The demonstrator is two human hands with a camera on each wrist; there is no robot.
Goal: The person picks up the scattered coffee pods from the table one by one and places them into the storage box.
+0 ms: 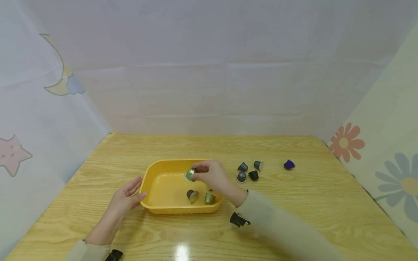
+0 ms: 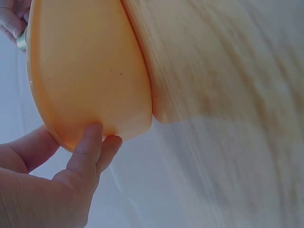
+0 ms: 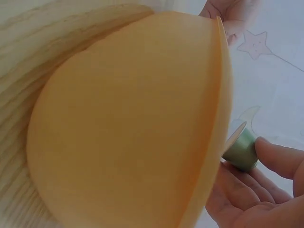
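A yellow plastic basin (image 1: pixel 176 210) stands on the table in the head view. My left hand (image 1: pixel 121 203) holds its left end, thumb at the rim and fingertips against the outer wall (image 2: pixel 95 80). Over the basin, my right hand (image 1: pixel 213 177) pinches a green coffee capsule (image 1: pixel 189 175) between thumb and fingers. That capsule's pale lid faces the basin side in the right wrist view. On the basin floor lie a dark capsule (image 1: pixel 192 196) with a tan lid and a green-gold capsule (image 1: pixel 210 199). Another capsule there is mostly hidden beneath my right wrist.
Right of the basin, several dark capsules lie in a loose group, among them a black one (image 1: pixel 253 175) and a grey one (image 1: pixel 241 177). Farther right lies a blue-purple capsule (image 1: pixel 289 164). Printed cloth walls (image 1: pixel 209 98) border the wooden table (image 1: pixel 294 203) at the back and sides.
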